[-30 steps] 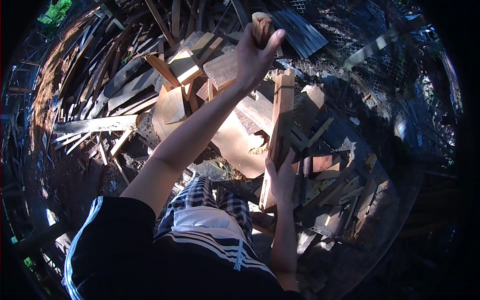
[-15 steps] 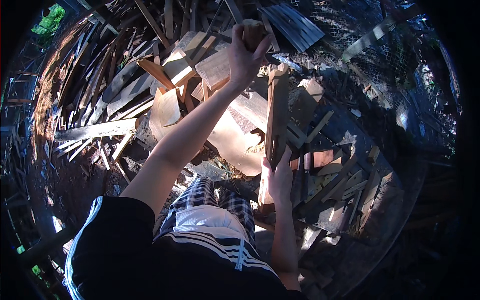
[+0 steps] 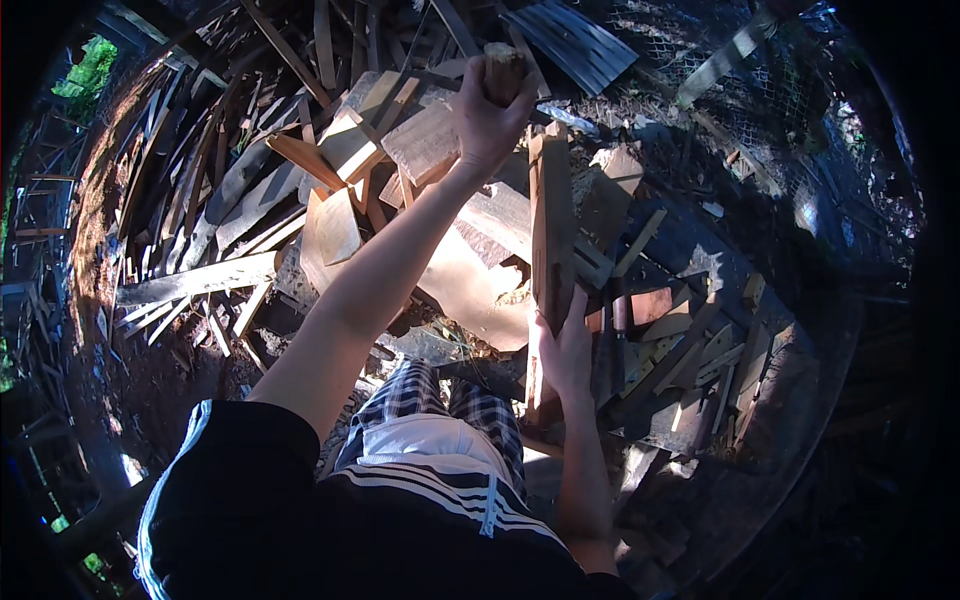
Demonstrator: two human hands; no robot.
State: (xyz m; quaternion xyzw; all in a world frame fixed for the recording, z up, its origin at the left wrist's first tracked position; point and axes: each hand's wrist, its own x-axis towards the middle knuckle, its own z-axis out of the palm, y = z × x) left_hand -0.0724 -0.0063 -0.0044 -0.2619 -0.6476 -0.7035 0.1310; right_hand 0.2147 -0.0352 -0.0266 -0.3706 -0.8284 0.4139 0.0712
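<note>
Here's the left hand (image 3: 487, 118), stretched out to the far side, fingers curled tight round a wooden chunk (image 3: 504, 74) whose rough, pale end pokes up past the thumb. That chunk is up beyond the far end of a squared timber (image 3: 552, 220), a little to its left, and whether the two touch, I can't tell from here.

And nearer, on the right, the right hand (image 3: 566, 348) has the timber by its near part: thumb along the left side, fingers wrapped to the right and partly hidden, so their exact spread can't be read. The timber runs from near to far, right of the middle, its left edge catching the sun.

Just left of it lies a broad pale slab (image 3: 468, 290), brightly lit, with splintered wood at its edge. Right of the right hand, a reddish-brown block (image 3: 648, 304), and beyond that a jumble of offcuts (image 3: 705, 365), mostly in shadow. Over on the left, a long pale plank (image 3: 200, 280) below a big heap of dark boards (image 3: 180, 150). Far off, a corrugated sheet (image 3: 570, 45), with wire mesh (image 3: 735, 110) to its right. Nearest of all, plaid trousers (image 3: 405, 388) below the timber's near end.
</note>
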